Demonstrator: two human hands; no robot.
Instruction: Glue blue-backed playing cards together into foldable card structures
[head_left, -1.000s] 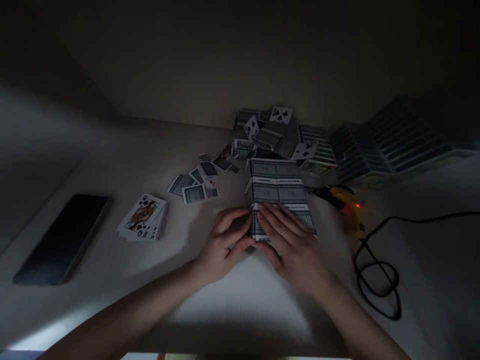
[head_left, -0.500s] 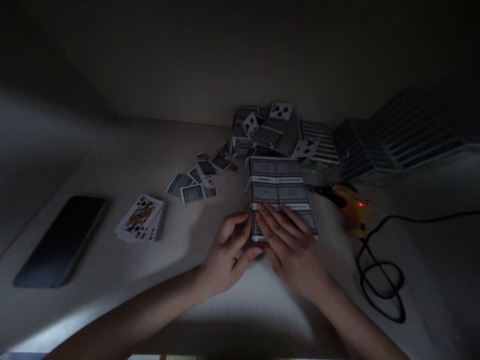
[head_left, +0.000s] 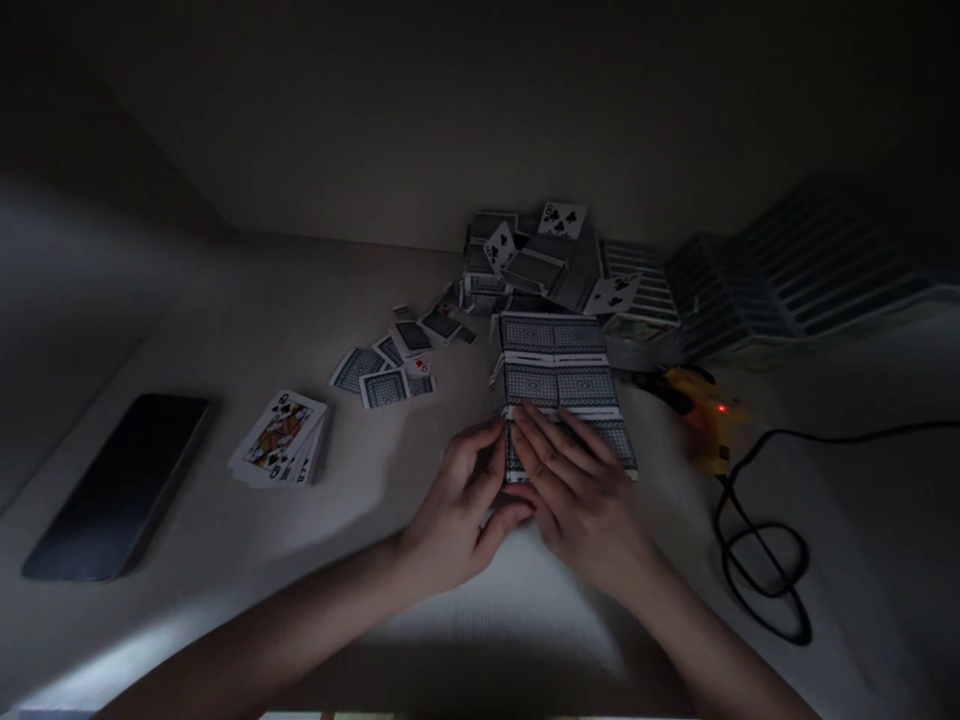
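A box-like block of playing cards [head_left: 555,365], patterned backs outward, lies in front of me, with white seams between its rows. My left hand [head_left: 466,510] is closed at the block's near left corner, fingers bent against its side and thumb by the front edge. Across the near top of the block lies my right hand [head_left: 579,488], its fingers stretched out flat and its thumb down at the front edge. The two hands nearly meet there. What is under the right fingers and between the left fingertips is hidden.
Loose cards and cut pieces [head_left: 386,387] lie left of the block, a card stack [head_left: 281,440] with a queen on top farther left, then a phone [head_left: 120,485]. Behind is a card pile [head_left: 532,265]. Rightward are a yellow corded tool [head_left: 709,425], its cable [head_left: 806,570] and ridged card structures [head_left: 817,270].
My left thumb has shifted slightly right along the front edge, and the left fingers have moved a little. My right hand stays flat on the block.
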